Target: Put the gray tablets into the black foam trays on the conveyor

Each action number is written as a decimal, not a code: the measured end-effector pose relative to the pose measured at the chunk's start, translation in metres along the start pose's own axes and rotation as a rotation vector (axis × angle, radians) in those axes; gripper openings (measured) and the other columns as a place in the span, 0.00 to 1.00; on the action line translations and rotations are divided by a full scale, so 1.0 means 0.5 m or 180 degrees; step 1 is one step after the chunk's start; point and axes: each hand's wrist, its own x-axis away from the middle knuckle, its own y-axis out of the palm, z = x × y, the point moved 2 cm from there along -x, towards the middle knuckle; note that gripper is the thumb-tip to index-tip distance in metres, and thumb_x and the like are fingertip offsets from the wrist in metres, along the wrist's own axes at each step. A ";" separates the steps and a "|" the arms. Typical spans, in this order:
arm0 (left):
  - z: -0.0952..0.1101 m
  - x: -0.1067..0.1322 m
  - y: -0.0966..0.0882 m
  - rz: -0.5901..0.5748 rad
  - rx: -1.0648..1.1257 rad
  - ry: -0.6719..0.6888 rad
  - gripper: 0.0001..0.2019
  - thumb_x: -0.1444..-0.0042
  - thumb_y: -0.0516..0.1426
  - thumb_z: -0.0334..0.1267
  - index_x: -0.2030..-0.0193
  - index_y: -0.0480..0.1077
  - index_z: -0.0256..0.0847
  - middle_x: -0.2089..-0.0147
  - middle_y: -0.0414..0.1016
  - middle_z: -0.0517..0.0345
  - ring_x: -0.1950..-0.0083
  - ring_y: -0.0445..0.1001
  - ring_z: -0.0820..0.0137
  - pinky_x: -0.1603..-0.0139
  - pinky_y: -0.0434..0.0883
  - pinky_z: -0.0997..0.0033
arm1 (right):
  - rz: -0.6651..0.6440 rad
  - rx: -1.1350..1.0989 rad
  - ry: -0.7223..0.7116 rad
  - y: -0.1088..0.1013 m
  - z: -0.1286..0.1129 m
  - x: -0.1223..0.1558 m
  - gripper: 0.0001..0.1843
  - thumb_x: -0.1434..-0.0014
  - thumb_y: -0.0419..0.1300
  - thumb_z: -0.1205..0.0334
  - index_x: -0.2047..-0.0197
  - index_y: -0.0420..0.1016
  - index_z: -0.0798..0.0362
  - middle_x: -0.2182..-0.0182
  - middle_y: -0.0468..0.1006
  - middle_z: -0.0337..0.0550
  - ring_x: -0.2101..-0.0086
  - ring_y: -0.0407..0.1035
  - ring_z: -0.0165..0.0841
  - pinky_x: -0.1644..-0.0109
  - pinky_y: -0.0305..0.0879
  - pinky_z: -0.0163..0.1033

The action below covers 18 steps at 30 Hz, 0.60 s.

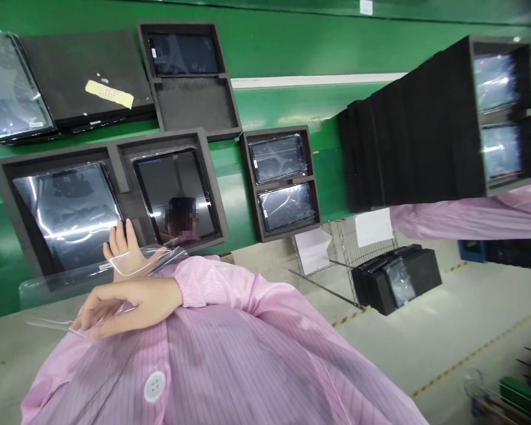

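A clear plastic film stretches across the front of the left-hand foam tray compartment. My right hand grips it with curled fingers, close to my body. Just beyond, my left hand lies partly under the film, fingers spread and fingertips at the lower right edge of a film-covered tablet. That tablet is tilted in the black foam tray. In the right compartment lies another tablet with a bare, glossy screen.
Behind are a smaller foam tray with one tablet, a dark foam block with a yellow label, and a wrapped tablet. A two-tablet tray stands right, then a tall foam tray stack beside a co-worker's pink sleeve.
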 end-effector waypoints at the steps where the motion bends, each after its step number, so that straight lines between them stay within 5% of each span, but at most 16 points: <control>1: 0.000 0.000 0.000 -0.0007 0.0004 -0.0020 0.46 0.39 0.48 0.61 0.24 0.43 0.29 0.22 0.43 0.32 0.22 0.44 0.45 0.26 0.42 0.38 | 0.0000 -0.0015 0.0018 0.000 0.000 0.000 0.25 0.67 0.79 0.72 0.66 0.74 0.52 0.64 0.78 0.34 0.59 0.73 0.25 0.50 0.69 0.28; 10: 0.004 0.004 -0.006 -0.0017 0.0014 0.0000 0.49 0.41 0.50 0.64 0.24 0.42 0.29 0.22 0.42 0.31 0.22 0.43 0.44 0.25 0.42 0.38 | -0.0064 0.0000 0.0063 0.002 -0.003 0.001 0.25 0.65 0.77 0.78 0.64 0.74 0.52 0.64 0.77 0.32 0.59 0.73 0.24 0.49 0.69 0.26; 18: 0.003 0.005 -0.011 -0.0025 0.0034 0.0135 0.52 0.44 0.55 0.62 0.25 0.42 0.26 0.23 0.43 0.28 0.23 0.44 0.42 0.27 0.43 0.34 | -0.0135 0.0565 0.0099 0.011 -0.011 0.015 0.12 0.41 0.67 0.71 0.59 0.68 0.50 0.56 0.77 0.39 0.52 0.74 0.24 0.44 0.67 0.27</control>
